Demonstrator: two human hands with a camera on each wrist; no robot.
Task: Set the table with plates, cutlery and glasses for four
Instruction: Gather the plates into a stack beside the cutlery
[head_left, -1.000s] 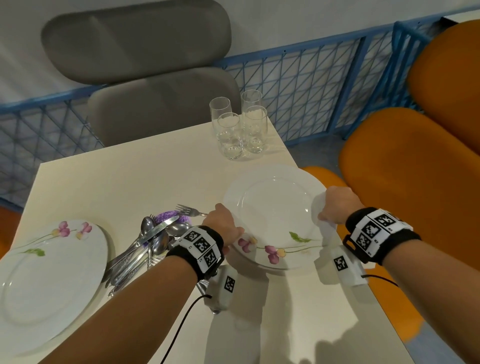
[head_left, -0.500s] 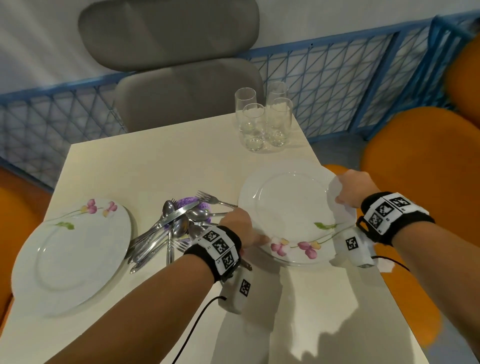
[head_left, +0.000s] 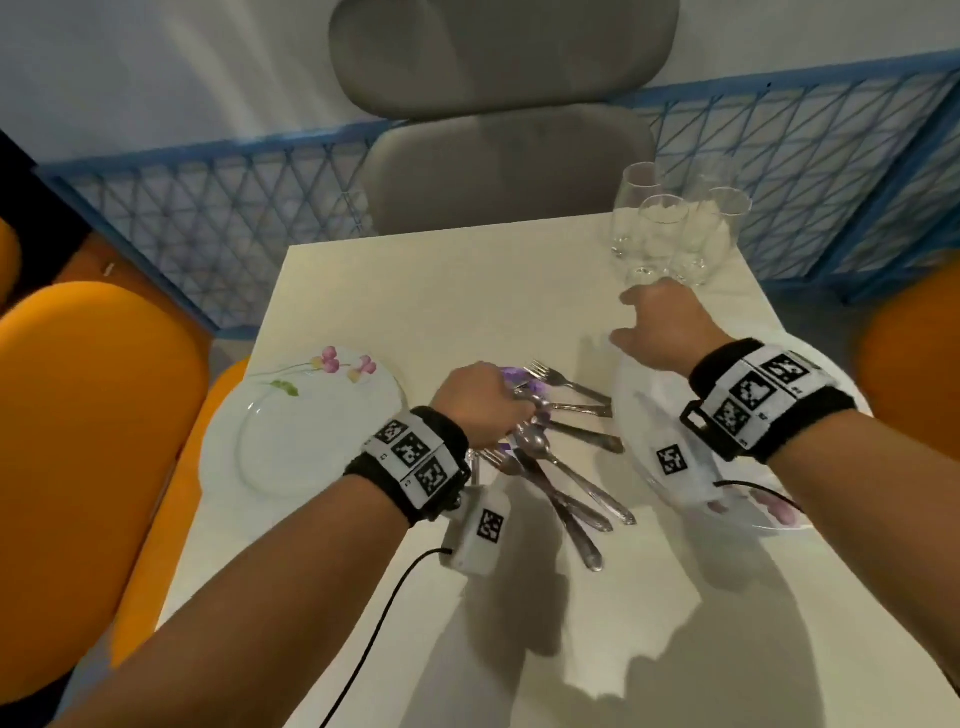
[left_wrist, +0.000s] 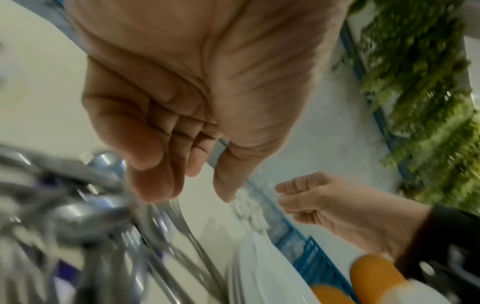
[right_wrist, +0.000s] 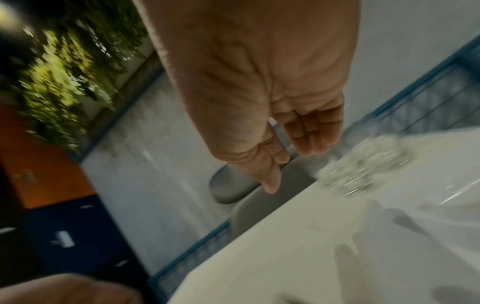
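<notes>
Two plates (head_left: 291, 441) set, cutlery (head_left: 561, 452) heaped mid-table, glasses (head_left: 670, 228) clustered at the far corner; my left hand (head_left: 483, 410), fingers loose, hovers over cutlery, my right hand (head_left: 660, 327) reaches spread toward glasses.

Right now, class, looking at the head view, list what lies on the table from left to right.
Left plate → left hand → cutlery pile → right hand → right plate. The glasses stand farther back, above the right hand.
</notes>
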